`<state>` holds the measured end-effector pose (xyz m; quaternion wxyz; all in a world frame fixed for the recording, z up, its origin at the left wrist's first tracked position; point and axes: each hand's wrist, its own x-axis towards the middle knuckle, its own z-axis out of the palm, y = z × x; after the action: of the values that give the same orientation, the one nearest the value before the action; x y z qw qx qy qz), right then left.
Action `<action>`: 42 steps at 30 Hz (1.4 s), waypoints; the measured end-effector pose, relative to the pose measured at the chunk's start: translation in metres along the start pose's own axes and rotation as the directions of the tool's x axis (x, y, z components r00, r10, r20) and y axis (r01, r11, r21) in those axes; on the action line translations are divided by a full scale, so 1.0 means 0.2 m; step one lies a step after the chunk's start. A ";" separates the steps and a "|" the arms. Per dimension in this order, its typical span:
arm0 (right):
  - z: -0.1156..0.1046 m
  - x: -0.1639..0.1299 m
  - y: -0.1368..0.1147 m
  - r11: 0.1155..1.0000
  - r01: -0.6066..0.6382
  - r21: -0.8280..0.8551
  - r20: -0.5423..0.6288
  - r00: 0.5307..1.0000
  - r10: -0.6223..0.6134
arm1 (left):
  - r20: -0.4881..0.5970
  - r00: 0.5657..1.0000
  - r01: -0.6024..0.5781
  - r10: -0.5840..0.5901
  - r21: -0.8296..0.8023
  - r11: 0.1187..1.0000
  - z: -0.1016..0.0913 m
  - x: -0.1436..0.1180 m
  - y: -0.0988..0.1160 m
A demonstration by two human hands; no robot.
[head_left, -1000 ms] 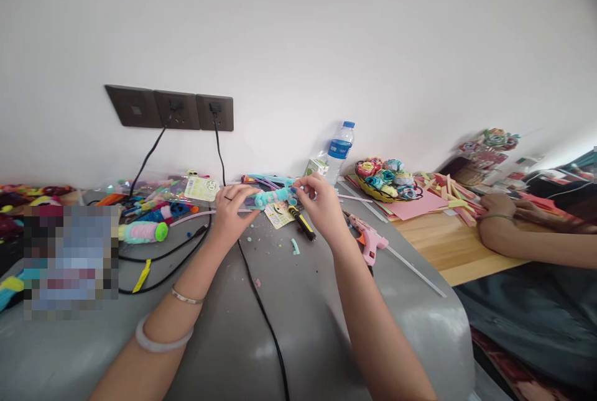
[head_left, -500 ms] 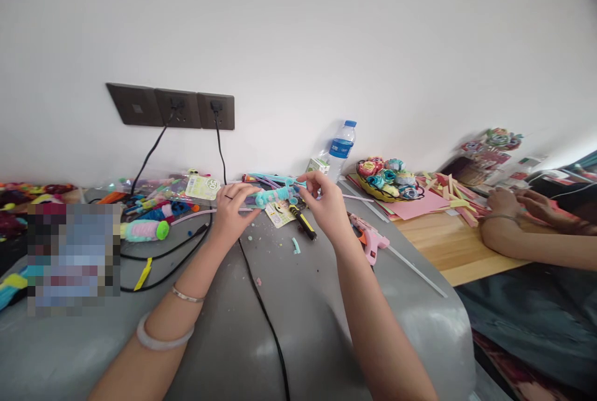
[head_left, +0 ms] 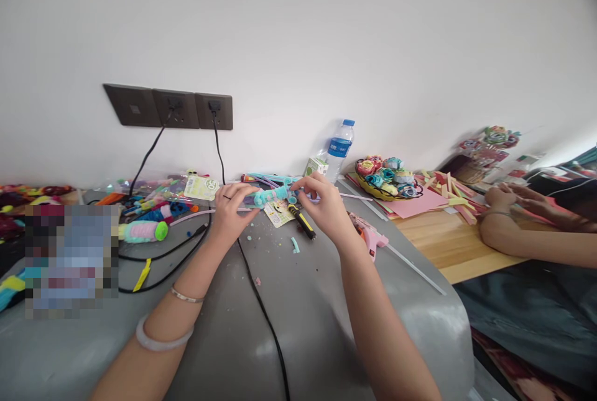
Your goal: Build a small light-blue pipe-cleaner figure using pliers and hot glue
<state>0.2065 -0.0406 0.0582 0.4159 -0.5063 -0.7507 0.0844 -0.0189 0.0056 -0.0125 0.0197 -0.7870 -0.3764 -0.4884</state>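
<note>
Fingertips of both hands pinch the turquoise pipe-cleaner piece, left hand clamped on its near end and right hand on its far end, just above the yellow-handled tool, seemingly mid-twist, so the next turn calls for a firm left-hand hold.

Both forearms extend forward from the lower edge and converge toward the centre. The left hand lies palm down, fingers curled and pinched at the tips; its wrist bears two bracelets. The right hand is raised slightly, thumb and forefinger pinched together, remaining fingers loosely bent.
</note>
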 end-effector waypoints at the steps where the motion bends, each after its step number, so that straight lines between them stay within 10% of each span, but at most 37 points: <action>1: 0.00 0.00 0.00 1.000 -0.001 -0.001 -0.001 1.000 0.001 | 0.008 1.000 0.009 -0.009 0.001 1.000 0.00 0.00 0.00; 35: -0.01 0.01 -0.02 1.000 0.017 0.004 0.031 0.999 -0.017 | 0.009 1.000 0.019 -0.019 -0.002 1.000 -0.01 0.01 0.02; 42: 0.01 -0.02 0.00 0.986 -0.075 0.150 -0.213 0.971 0.106 | -0.047 0.999 0.024 -0.024 -0.018 1.000 -0.01 0.00 0.01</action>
<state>0.2052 -0.0441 0.0548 0.5269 -0.5158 -0.6681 0.0993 -0.0188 0.0042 -0.0109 0.0158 -0.7709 -0.3811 -0.5102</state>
